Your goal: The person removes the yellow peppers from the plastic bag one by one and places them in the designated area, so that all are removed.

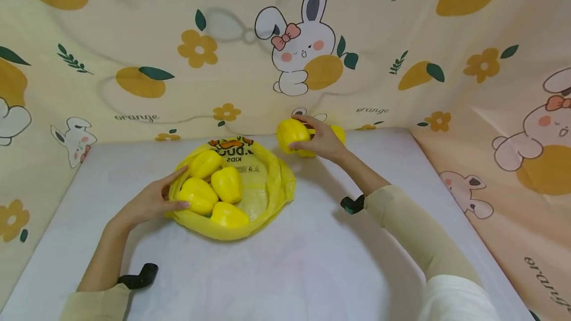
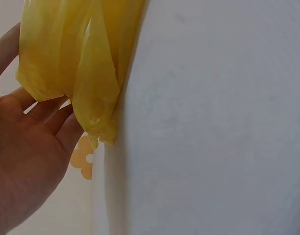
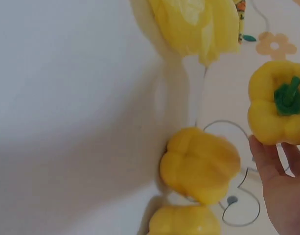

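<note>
A yellow plastic bag (image 1: 281, 177) lies spread on the table with its mouth up and several yellow bell peppers (image 1: 226, 185) inside. At the bag's left rim my left hand (image 1: 149, 204) grips the plastic, thumb on the near side by a pepper; in the left wrist view the fingers of that hand (image 2: 30, 147) go behind the bag (image 2: 66, 54). Right of the bag, my right hand (image 1: 324, 140) holds a yellow bell pepper (image 1: 292, 135) above the table. The right wrist view shows this pepper (image 3: 272, 117) with its green stem, raised off the surface.
Two more yellow bell peppers, one nearer the bag (image 3: 198, 164) and another beside it (image 3: 184, 223), sit on the table by the back wall. A patterned cloth (image 1: 241, 88) with rabbits and oranges hangs behind the white table (image 1: 267, 281).
</note>
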`<control>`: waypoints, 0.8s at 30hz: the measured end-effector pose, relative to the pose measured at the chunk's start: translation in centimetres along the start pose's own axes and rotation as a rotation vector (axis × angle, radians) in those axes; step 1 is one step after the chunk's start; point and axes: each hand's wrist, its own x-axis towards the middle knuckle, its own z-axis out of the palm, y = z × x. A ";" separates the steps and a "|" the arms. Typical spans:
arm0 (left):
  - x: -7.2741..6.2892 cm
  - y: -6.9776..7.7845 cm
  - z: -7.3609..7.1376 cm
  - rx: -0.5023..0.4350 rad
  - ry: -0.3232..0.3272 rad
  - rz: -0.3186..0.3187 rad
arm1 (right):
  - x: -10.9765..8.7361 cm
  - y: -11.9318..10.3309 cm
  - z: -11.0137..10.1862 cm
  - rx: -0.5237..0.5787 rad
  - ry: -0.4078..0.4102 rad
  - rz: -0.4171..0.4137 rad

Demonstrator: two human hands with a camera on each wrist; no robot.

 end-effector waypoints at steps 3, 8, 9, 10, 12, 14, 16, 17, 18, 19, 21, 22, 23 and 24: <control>0.0 0.0 -0.1 0.025 0.002 0.002 | -0.3 0.1 -0.7 -0.001 0.027 0.007; -0.1 0.4 -0.3 0.075 0.007 -0.010 | -1.0 0.4 -2.2 -0.020 0.083 0.038; -0.2 0.4 -0.4 0.086 0.007 -0.017 | -1.1 0.5 -2.5 -0.029 0.092 0.043; -0.3 0.5 -0.4 0.097 0.006 -0.025 | -1.3 0.6 -2.8 -0.039 0.098 0.051; -0.7 0.6 -0.5 0.111 0.003 -0.030 | -1.6 0.9 -3.4 -0.053 0.102 0.066; -1.1 0.7 -0.7 0.118 0.004 -0.033 | -1.9 1.1 -3.9 -0.063 0.108 0.087; -1.4 0.8 -0.9 0.117 0.007 -0.027 | -2.1 1.4 -4.5 -0.065 0.117 0.107; -1.4 0.9 -0.9 0.119 0.009 -0.025 | -2.2 1.5 -4.8 -0.068 0.124 0.115; -1.5 0.9 -1.0 0.116 0.010 -0.022 | -2.3 1.6 -5.1 -0.068 0.130 0.126; -1.5 0.9 -1.0 0.117 0.013 -0.025 | -2.4 1.7 -5.4 -0.066 0.134 0.133; -1.5 1.0 -1.0 0.109 0.016 -0.022 | -2.5 2.0 -5.8 -0.064 0.137 0.141; -1.5 1.0 -0.9 0.107 0.018 -0.022 | -2.5 2.2 -6.0 -0.065 0.139 0.145; -1.5 1.0 -0.9 0.104 0.021 -0.024 | -2.5 2.3 -6.1 -0.064 0.142 0.145; -1.5 1.0 -0.8 0.099 0.024 -0.023 | -2.5 2.4 -6.3 -0.064 0.144 0.145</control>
